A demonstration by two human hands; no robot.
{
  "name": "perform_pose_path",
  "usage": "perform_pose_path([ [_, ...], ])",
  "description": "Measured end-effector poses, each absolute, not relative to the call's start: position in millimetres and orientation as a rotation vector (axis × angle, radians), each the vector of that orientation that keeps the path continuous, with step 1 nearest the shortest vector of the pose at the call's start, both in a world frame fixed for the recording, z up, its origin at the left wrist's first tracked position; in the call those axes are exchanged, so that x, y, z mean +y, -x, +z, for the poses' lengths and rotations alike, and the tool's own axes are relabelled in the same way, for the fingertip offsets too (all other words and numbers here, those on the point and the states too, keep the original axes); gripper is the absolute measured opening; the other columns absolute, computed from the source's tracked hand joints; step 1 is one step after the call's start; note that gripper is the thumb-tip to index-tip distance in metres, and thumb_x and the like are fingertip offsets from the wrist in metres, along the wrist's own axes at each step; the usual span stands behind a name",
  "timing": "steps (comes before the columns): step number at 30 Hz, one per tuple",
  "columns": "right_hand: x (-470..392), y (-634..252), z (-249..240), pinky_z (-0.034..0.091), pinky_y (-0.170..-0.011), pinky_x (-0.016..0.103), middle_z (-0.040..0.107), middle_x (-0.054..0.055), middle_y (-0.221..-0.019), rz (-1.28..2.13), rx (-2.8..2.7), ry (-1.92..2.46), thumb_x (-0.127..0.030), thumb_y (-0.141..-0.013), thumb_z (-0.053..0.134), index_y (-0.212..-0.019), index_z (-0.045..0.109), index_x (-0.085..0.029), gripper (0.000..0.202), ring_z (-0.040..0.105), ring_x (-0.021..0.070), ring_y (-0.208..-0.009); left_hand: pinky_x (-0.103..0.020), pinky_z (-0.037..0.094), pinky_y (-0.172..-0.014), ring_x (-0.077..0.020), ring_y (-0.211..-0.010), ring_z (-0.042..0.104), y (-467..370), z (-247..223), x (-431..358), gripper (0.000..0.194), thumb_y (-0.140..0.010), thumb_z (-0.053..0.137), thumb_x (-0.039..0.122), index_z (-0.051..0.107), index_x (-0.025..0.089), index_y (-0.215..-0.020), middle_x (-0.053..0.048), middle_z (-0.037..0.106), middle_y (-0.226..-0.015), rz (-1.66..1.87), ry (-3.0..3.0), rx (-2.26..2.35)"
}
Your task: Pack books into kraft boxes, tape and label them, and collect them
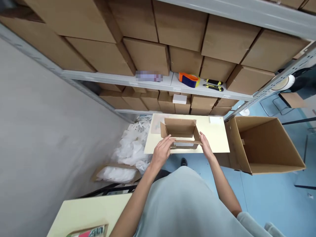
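Note:
A small brown cardboard box (180, 131) stands with its flaps up on a pale yellow tabletop (216, 140). Pale surface shows between its walls. My left hand (163, 148) is closed on the near left corner, fingers over the near flap. At the near right corner my right hand (205, 144) grips the side, its thumb and fingers partly hidden behind the cardboard. A whitish patch, perhaps a label, shows on the near wall between the hands. White paper (215, 119) lies at the tabletop's far right.
Shelves of brown boxes (145, 56) rise ahead. An orange and blue tape dispenser (189, 79) and yellow-black cutters (213, 85) lie on one shelf. A large open carton (266, 144) stands at right. White crumpled packing material (133, 141) heaps at left, beside a grey wall (49, 131).

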State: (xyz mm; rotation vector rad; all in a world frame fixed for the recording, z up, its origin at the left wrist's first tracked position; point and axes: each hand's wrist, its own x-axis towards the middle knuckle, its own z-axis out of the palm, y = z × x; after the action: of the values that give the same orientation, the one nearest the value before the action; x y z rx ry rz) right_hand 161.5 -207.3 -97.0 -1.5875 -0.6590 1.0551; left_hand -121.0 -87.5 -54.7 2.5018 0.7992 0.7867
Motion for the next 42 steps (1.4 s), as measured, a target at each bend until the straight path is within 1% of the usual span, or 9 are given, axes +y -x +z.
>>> perform_pose_path([
  [5,-187,-192,-111,0.032,-0.142,0.053,0.042,0.008,-0.184,0.924,-0.492,1.658,-0.091,-0.096,0.057,-0.174,0.049,-0.027,0.101,0.036,0.0358,-0.172,-0.055,0.048,-0.132,-0.0270,-0.146,0.069,74,-81,-50,0.046,-0.107,0.040,0.009,0.075,0.024,-0.134,-0.007,0.083,-0.136,0.693,-2.476,0.731],
  [10,-176,-199,-130,0.039,-0.139,0.055,0.049,0.015,-0.178,0.891,-0.423,1.782,-0.094,-0.089,0.061,-0.169,0.054,-0.021,0.108,0.044,0.0376,-0.169,-0.081,0.021,-0.138,-0.0349,-0.145,0.070,60,-112,-33,0.040,-0.109,0.043,0.014,0.078,0.028,-0.124,-0.007,0.086,-0.122,0.625,-2.405,0.721],
  [14,-178,-195,-135,0.044,-0.134,0.060,0.055,0.017,-0.174,0.854,-0.375,1.845,-0.095,-0.080,0.069,-0.166,0.056,-0.021,0.114,0.048,0.0395,-0.166,-0.066,0.054,-0.126,-0.0323,-0.138,0.073,59,-127,-29,0.031,-0.112,0.047,0.020,0.078,0.025,-0.118,-0.011,0.083,-0.123,0.685,-2.311,0.594],
  [16,-179,-190,-133,0.045,-0.134,0.060,0.054,0.016,-0.174,0.805,-0.354,1.853,-0.094,-0.080,0.070,-0.166,0.057,-0.022,0.113,0.048,0.0392,-0.166,-0.057,0.063,-0.118,-0.0318,-0.142,0.069,60,-128,-29,0.028,-0.111,0.050,0.019,0.077,0.024,-0.117,-0.013,0.080,-0.129,0.720,-2.286,0.549],
  [24,-176,-178,-126,0.048,-0.132,0.057,0.064,0.018,-0.165,0.706,-0.527,1.906,-0.084,-0.088,0.071,-0.148,0.074,-0.021,0.087,0.057,0.0366,-0.158,-0.060,0.058,-0.123,-0.0342,-0.151,0.058,55,-127,-31,0.032,-0.105,0.055,0.009,0.077,0.024,-0.122,-0.015,0.068,-0.144,0.744,-2.234,0.459],
  [31,-169,-205,-120,0.049,-0.131,0.055,0.053,0.015,-0.175,0.842,-0.685,1.964,-0.079,-0.084,0.082,-0.153,0.071,-0.027,0.088,0.046,0.0360,-0.166,-0.054,0.060,-0.119,-0.0307,-0.140,0.065,30,-130,-30,0.028,-0.104,0.055,0.012,0.074,0.025,-0.119,-0.013,0.070,-0.136,0.690,-2.171,0.527],
  [36,-161,-248,-115,0.046,-0.133,0.057,0.051,0.016,-0.175,0.958,-0.929,1.978,-0.072,-0.070,0.097,-0.151,0.074,-0.029,0.095,0.044,0.0384,-0.167,-0.049,0.060,-0.117,-0.0302,-0.132,0.070,10,-137,-23,0.041,-0.104,0.063,0.026,0.062,0.024,-0.144,-0.014,0.071,-0.137,0.714,-2.065,0.824],
  [40,-152,-277,-121,0.050,-0.129,0.054,0.069,0.014,-0.154,0.941,-1.040,1.988,-0.072,-0.086,0.083,-0.130,0.084,-0.029,0.061,0.056,0.0361,-0.157,-0.047,0.062,-0.111,-0.0290,-0.120,0.076,-8,-146,-21,0.052,-0.105,0.064,0.033,0.054,0.025,-0.156,-0.011,0.075,-0.131,0.555,-2.015,0.896],
  [42,-149,-287,-125,0.055,-0.123,0.053,0.072,0.013,-0.147,0.941,-1.057,1.971,-0.068,-0.093,0.075,-0.131,0.082,-0.028,0.056,0.067,0.0337,-0.143,-0.051,0.060,-0.115,-0.0323,-0.129,0.073,-15,-147,-19,0.060,-0.106,0.064,0.035,0.049,0.023,-0.162,-0.015,0.072,-0.139,0.555,-2.046,0.953],
])
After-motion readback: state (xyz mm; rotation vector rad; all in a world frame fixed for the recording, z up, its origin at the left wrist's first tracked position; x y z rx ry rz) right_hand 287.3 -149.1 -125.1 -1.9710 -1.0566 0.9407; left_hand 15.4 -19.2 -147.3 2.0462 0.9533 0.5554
